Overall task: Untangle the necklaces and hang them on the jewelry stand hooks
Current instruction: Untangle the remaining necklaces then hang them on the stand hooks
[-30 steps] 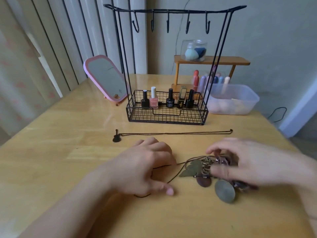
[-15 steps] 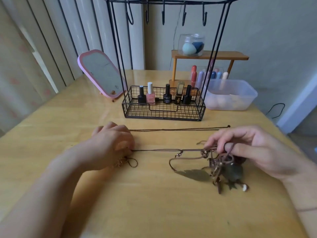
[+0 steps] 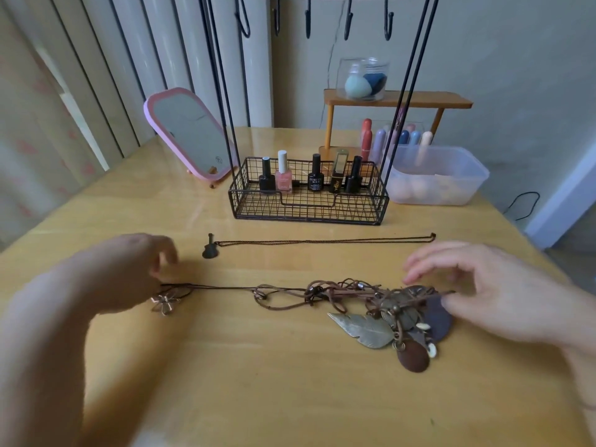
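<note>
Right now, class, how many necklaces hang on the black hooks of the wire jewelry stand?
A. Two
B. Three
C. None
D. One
C: all five black hooks on the wire jewelry stand are bare; the thin chain with the small dark guitar pendant lies flat on the wooden table, and the tangle of brown cord necklaces lies there too.

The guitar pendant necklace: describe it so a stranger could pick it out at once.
Start at the black wire jewelry stand at the back of the wooden table. On the bare wood just in front of its basket lies the guitar pendant necklace, a thin dark chain stretched straight, its small dark guitar-shaped pendant at the left end. Unlike the tangled necklaces nearer the person, it lies alone and free of knots.
</note>
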`<action>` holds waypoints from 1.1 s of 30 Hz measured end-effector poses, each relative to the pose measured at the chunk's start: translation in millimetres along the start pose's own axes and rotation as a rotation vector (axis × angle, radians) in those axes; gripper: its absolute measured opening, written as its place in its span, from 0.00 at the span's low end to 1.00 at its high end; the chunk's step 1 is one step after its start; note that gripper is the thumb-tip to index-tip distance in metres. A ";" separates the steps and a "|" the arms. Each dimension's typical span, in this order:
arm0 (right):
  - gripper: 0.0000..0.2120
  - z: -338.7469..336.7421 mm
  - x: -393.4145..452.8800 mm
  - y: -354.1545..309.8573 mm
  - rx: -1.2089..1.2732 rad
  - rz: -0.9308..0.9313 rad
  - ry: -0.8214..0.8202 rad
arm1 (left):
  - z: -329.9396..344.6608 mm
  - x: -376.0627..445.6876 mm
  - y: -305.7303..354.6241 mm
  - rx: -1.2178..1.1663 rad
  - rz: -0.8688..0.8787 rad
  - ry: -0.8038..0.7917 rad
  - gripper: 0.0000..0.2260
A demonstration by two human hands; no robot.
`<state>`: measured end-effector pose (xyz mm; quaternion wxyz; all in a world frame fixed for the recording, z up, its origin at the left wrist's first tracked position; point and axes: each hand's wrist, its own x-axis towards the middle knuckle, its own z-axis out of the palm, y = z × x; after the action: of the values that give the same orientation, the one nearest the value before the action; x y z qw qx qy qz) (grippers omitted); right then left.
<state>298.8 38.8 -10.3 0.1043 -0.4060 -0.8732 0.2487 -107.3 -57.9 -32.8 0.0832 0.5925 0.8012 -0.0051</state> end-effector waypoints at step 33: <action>0.04 63.6 25.6 -47.0 0.050 -0.449 0.654 | 33.4 -10.5 128.0 -1.360 0.625 -0.125 0.07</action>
<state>226.8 10.4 -40.7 0.4388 -0.2600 -0.8545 0.0983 21.6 -33.3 -52.7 0.4739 0.6090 0.4157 0.4813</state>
